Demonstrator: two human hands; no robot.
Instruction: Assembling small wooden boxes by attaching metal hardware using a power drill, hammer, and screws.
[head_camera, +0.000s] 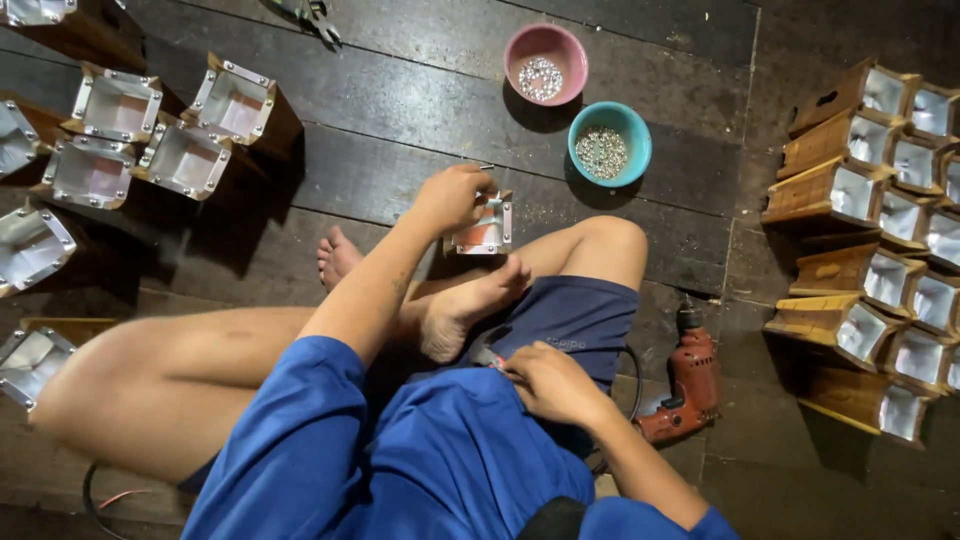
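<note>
Fingers (470, 185) of your left hand (452, 197) pinch a small pin above the box (484, 228). Your right hand (548, 382) curls around a tool (488, 357). Keep the box braced.

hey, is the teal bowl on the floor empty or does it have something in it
Not empty. The teal bowl holds a layer of small silvery pieces across its bottom, well below the rim.

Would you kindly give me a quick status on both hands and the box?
Left hand gripping the metal-lined wooden box on the floor. Right hand at the lap, on a small tool. Red drill lying alongside, untouched.
</note>
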